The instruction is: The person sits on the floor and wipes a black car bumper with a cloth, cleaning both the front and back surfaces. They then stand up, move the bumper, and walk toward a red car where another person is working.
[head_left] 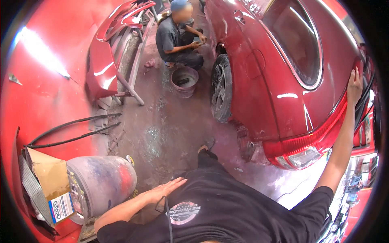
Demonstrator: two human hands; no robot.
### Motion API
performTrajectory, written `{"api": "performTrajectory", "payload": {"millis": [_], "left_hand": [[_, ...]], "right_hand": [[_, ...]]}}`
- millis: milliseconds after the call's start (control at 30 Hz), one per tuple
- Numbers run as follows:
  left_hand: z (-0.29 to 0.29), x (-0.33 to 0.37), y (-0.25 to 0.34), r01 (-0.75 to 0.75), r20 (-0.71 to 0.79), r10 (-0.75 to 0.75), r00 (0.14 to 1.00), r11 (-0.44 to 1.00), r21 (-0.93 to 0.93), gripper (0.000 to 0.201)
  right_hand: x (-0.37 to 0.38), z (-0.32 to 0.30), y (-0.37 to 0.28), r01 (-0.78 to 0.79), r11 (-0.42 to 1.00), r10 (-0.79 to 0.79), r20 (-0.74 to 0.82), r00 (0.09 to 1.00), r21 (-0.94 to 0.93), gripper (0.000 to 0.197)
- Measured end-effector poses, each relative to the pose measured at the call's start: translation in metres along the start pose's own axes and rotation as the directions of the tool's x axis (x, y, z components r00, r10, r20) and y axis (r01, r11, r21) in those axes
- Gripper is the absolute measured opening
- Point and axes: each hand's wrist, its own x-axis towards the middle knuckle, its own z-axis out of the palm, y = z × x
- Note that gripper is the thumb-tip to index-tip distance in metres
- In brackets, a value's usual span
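My left hand (167, 189) lies flat against the front of my black shirt, fingers stretched out together and holding nothing. My right arm reaches far out to the right. Its hand (355, 86) rests on the rear edge of a glossy red car (263, 85), above the tail light (302, 143), with the fingers extended along the bodywork. The underside of that hand is hidden. The car's dark rear side window (293, 40) has a bright chrome trim, and one rear wheel (221, 88) shows below the fender. The lower bumper area by the wheel looks bare.
Ahead, a person (178, 38) in a blue cap crouches beside the car, holding a small item. A bucket (184, 81) stands nearby. To my left are a red bumper cover (103, 67) on a stand, black strips (73, 125), a paint-stained drum (105, 182) and a cardboard box (46, 174).
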Motion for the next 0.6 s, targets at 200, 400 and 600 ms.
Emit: {"api": "performTrajectory", "payload": {"millis": [200,400,600], "left_hand": [[0.0006,0.0004,0.0005,-0.002,-0.003,0.002,1.000,1.000,-0.020,0.103],[-0.0009,0.0018,0.0019,-0.037,-0.008,0.037,0.999,0.999,-0.015,0.108],[-0.0024,0.0050,0.0047,-0.015,0.025,0.015,1.000,1.000,-0.010,0.117]], "right_hand": [[-0.0001,0.0030,0.0053,0.034,0.999,-0.034,-0.014,0.999,-0.024,0.054],[0.0006,0.0018,0.0025,0.031,0.999,-0.031,-0.006,0.999,-0.039,0.054],[-0.0007,-0.0033,-0.0033,0.060,0.997,-0.062,-0.031,0.998,-0.052,0.052]]}}
